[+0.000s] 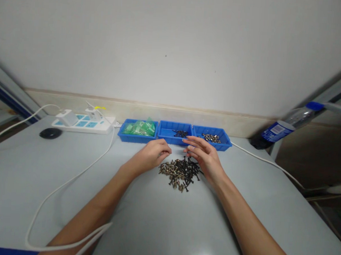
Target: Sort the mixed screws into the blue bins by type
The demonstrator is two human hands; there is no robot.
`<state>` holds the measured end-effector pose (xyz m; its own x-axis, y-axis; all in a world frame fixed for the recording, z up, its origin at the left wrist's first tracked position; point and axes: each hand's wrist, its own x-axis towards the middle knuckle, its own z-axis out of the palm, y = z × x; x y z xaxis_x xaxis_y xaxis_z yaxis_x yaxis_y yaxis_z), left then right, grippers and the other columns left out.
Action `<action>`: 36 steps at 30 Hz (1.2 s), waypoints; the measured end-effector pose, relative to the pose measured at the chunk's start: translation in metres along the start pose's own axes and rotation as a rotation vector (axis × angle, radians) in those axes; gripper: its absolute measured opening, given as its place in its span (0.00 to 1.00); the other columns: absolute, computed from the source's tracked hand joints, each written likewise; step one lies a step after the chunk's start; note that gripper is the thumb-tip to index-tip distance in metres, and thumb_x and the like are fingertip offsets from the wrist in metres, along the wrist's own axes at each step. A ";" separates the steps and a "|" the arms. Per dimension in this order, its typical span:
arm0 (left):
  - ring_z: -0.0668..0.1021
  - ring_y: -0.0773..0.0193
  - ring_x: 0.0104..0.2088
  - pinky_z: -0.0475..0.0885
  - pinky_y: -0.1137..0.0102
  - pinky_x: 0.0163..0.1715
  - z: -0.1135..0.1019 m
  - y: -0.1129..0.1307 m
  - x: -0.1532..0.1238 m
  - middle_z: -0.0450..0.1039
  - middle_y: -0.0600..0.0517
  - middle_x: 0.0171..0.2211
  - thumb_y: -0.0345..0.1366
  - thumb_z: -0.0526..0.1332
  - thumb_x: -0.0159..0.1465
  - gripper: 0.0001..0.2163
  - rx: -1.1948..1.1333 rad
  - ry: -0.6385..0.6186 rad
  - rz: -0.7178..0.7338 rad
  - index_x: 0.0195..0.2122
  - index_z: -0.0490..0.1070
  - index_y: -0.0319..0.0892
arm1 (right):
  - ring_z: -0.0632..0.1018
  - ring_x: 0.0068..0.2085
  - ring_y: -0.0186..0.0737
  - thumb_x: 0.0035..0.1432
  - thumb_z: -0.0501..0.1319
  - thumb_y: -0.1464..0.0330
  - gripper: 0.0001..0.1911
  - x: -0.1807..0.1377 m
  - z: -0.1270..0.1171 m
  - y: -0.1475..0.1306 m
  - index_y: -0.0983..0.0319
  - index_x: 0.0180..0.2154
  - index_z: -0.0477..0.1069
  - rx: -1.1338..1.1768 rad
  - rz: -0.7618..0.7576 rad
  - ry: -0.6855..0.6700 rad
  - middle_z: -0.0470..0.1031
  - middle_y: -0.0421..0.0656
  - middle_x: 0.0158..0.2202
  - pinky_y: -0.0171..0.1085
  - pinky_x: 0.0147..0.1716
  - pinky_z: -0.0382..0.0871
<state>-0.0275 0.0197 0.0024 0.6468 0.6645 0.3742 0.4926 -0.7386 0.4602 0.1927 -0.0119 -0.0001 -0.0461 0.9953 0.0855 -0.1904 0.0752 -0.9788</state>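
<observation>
A heap of mixed black and brass-coloured screws [180, 172] lies on the grey table between my hands. My left hand [152, 154] rests just left of the heap with its fingers curled in; whether it holds a screw I cannot tell. My right hand [203, 155] hovers over the heap's right rear edge, fingers spread and pointing left, holding nothing I can see. Behind the hands stand three blue trays: the left tray [124, 134] holds green plastic bags, the middle tray [166, 132] a few black screws, the right tray [224, 141] some silvery screws.
A white power strip [83, 123] with plugs sits at the back left, next to a black round disc [50, 133]. White cables [70, 181] run across the table's left and along the right side. A plastic bottle [284, 130] leans at the back right.
</observation>
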 end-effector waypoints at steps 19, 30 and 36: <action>0.84 0.61 0.37 0.81 0.68 0.41 0.000 0.023 0.005 0.80 0.47 0.39 0.35 0.69 0.57 0.14 -0.766 0.172 -0.328 0.37 0.63 0.41 | 0.81 0.32 0.39 0.46 0.73 0.61 0.14 -0.005 0.009 -0.003 0.59 0.36 0.81 -0.069 0.076 -0.147 0.82 0.43 0.32 0.42 0.38 0.76; 0.78 0.65 0.31 0.73 0.71 0.35 -0.014 0.008 0.000 0.76 0.52 0.29 0.30 0.63 0.58 0.05 -0.205 -0.143 -0.196 0.35 0.73 0.40 | 0.81 0.33 0.40 0.49 0.71 0.63 0.10 0.003 0.003 0.001 0.60 0.34 0.81 0.047 -0.032 0.124 0.82 0.45 0.33 0.41 0.37 0.76; 0.76 0.66 0.28 0.69 0.73 0.30 -0.024 0.003 -0.004 0.75 0.52 0.27 0.28 0.62 0.55 0.08 -0.180 -0.329 -0.306 0.37 0.74 0.39 | 0.83 0.36 0.41 0.52 0.66 0.67 0.16 0.007 -0.007 -0.001 0.60 0.44 0.79 0.120 -0.123 0.421 0.81 0.48 0.46 0.39 0.36 0.76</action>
<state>-0.0423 0.0174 0.0213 0.6518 0.7559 -0.0611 0.5994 -0.4641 0.6522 0.1999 -0.0046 0.0004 0.3823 0.9194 0.0925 -0.2828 0.2117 -0.9355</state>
